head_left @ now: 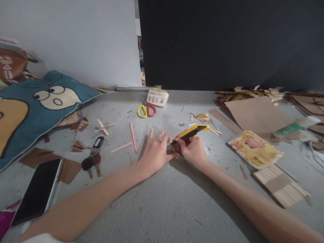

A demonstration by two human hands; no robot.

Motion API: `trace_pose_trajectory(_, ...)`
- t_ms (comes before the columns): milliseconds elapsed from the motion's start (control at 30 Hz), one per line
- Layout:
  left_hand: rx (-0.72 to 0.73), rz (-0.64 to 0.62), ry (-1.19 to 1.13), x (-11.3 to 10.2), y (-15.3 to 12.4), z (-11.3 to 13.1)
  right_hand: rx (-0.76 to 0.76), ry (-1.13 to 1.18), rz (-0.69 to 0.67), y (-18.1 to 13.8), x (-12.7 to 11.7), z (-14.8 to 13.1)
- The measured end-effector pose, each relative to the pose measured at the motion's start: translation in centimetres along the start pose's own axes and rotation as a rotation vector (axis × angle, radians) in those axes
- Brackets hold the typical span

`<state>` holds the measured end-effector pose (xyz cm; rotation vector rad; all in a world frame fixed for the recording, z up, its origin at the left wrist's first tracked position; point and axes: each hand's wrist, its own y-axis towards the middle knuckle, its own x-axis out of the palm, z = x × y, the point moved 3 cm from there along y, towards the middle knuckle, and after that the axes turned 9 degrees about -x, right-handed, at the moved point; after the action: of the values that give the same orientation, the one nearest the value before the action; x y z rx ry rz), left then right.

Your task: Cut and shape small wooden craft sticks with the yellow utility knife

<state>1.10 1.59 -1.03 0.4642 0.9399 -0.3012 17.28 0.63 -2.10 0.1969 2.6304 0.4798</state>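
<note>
My right hand (193, 150) grips a yellow and black utility knife (191, 132), its blade end pointing down and left toward the grey floor. My left hand (155, 152) lies beside it with fingers stretched out flat, its thumb and fingertips pressing on something small under the blade that I cannot make out. The two hands touch at the middle of the view.
A pink stick (133, 136) and wooden sticks (121, 147) lie left of the hands. Keys (92, 158), a phone (37, 190) and a blue cushion (37, 104) are farther left. Scissors (146, 109) lie behind. A yellow packet (254, 148), stick bundle (280, 185) and cardboard (258, 113) sit right.
</note>
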Motion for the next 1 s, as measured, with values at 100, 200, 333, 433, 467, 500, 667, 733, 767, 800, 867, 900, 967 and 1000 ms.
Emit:
trace_pose_trajectory(100, -0.020, -0.109, -0.101, 0.0, 0.3, -0.4, 0.014, 0.012, 0.006, -0.1, 0.0, 0.1)
trace_pose_trajectory(200, -0.014, -0.281, -0.168, -0.5, 1.1, -1.4, 0.026, 0.025, -0.002, -0.2, 0.1, 0.2)
trace_pose_trajectory(333, 0.032, -0.351, -0.200, -1.1, 1.8, -2.5, 0.029, 0.017, 0.006, -0.2, 0.1, 0.2)
trace_pose_trajectory(433, 0.017, -0.284, -0.183, -1.1, 1.7, -2.5, 0.026, 0.007, 0.005, -0.2, 0.1, 0.2)
trace_pose_trajectory(467, 0.000, -0.265, -0.177, -1.0, 1.5, -2.3, 0.025, 0.006, 0.002, -0.3, 0.1, 0.3)
trace_pose_trajectory(500, -0.020, -0.244, -0.170, -0.8, 1.3, -2.0, 0.026, 0.006, 0.001, -0.4, 0.1, 0.3)
trace_pose_trajectory(667, -0.117, -0.135, -0.121, -0.1, -0.2, -0.4, 0.034, -0.031, 0.024, -0.7, -0.1, 0.6)
trace_pose_trajectory(733, -0.137, -0.126, -0.113, 0.2, -0.7, 0.1, 0.036, -0.024, 0.030, -0.7, -0.1, 0.5)
trace_pose_trajectory(767, -0.146, -0.118, -0.107, 0.4, -0.8, 0.3, 0.034, -0.016, 0.035, -0.7, -0.1, 0.4)
trace_pose_trajectory(800, -0.155, -0.104, -0.097, 0.5, -0.9, 0.5, 0.029, -0.012, 0.044, -0.7, -0.1, 0.3)
trace_pose_trajectory(867, -0.158, -0.063, -0.062, 0.7, -1.1, 0.8, 0.013, -0.016, 0.059, -0.8, -0.2, 0.0)
trace_pose_trajectory(900, -0.152, -0.046, -0.044, 0.8, -1.2, 1.0, 0.003, -0.019, 0.061, -0.8, -0.2, -0.1)
trace_pose_trajectory(967, -0.134, -0.032, -0.023, 1.0, -1.3, 1.2, -0.013, -0.023, 0.059, -0.9, -0.2, -0.3)
trace_pose_trajectory(1000, -0.125, -0.039, -0.023, 1.0, -1.2, 1.2, -0.018, -0.023, 0.057, -1.0, -0.2, -0.4)
